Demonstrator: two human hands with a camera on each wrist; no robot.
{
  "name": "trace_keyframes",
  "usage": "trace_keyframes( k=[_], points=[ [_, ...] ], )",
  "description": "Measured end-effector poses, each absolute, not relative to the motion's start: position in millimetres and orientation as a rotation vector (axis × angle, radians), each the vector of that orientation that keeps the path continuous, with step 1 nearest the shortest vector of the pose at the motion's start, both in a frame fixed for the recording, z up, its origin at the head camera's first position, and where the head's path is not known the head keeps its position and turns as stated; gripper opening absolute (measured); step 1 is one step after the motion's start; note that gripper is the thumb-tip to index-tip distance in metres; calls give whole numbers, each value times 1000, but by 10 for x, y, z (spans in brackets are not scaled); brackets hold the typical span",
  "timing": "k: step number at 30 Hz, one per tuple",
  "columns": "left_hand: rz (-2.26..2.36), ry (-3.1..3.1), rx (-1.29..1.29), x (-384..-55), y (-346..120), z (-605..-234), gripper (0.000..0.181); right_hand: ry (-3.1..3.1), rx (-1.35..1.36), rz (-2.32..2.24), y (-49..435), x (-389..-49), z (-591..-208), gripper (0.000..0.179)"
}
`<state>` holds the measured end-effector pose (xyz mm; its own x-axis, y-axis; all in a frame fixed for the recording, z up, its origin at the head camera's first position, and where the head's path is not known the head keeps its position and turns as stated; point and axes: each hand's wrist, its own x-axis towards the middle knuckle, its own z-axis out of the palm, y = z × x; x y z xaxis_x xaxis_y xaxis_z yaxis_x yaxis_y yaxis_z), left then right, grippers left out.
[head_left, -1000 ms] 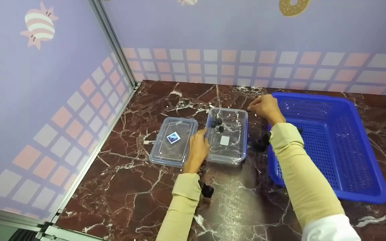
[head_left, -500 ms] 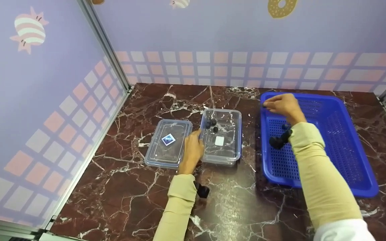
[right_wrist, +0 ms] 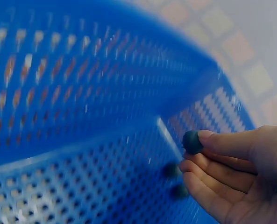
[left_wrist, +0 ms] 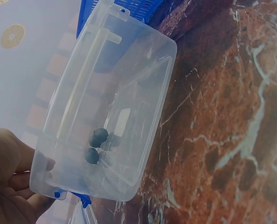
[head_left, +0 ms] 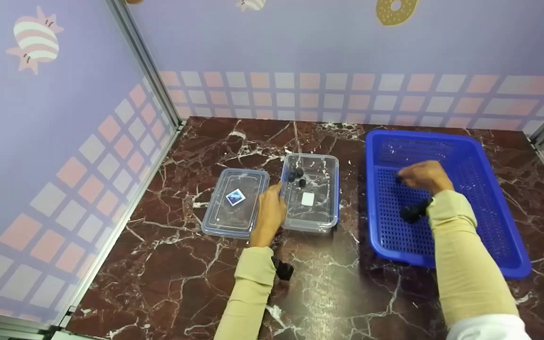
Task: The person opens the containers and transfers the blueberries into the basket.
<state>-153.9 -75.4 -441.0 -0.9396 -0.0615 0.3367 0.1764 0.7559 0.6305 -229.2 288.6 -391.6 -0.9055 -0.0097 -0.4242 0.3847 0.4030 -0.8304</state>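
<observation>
My right hand (head_left: 425, 177) is over the blue plastic basket (head_left: 446, 262), pinching a dark blueberry (right_wrist: 192, 142) between thumb and fingertips. Below those fingers, more blueberries (right_wrist: 179, 190) lie on the basket's perforated floor in the right wrist view. At the middle of the table, my left hand (head_left: 270, 208) grips the left rim of a clear plastic food container (head_left: 319, 212). Inside it, several blueberries (left_wrist: 92, 156) are gathered near the held side, around a white label (left_wrist: 122, 122) on the base.
A clear lid (head_left: 225, 215) with blue edging and a diamond sticker lies flat left of the container. Patterned walls (head_left: 272, 52) border the back and left of the marbled table (head_left: 177, 264). The basket takes up the table's right side.
My right hand has moved from beside the container rightward across the basket's rim and into the basket's space, carrying a blueberry. My left hand keeps its grip on the container. The head view shifts slightly.
</observation>
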Motion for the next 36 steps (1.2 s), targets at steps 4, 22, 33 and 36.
trace_keyframes(
  k=[4,22,33,36],
  points=[
    [-989,-2611,-92,-1533,-745,-4409,37,2215,390,-1575,3014,-2239,-4069,9],
    [-968,-2618,-102,-1546,-740,-4450,38,2245,540,-1527,3107,-2210,-4235,9],
    [-969,-2583,-118,-1562,-749,-4457,38,2334,525,-1451,3097,-2217,-4249,40],
    [-969,-2588,-115,-1565,-753,-4450,37,2346,522,-1434,3088,-2218,-4236,43]
  ],
)
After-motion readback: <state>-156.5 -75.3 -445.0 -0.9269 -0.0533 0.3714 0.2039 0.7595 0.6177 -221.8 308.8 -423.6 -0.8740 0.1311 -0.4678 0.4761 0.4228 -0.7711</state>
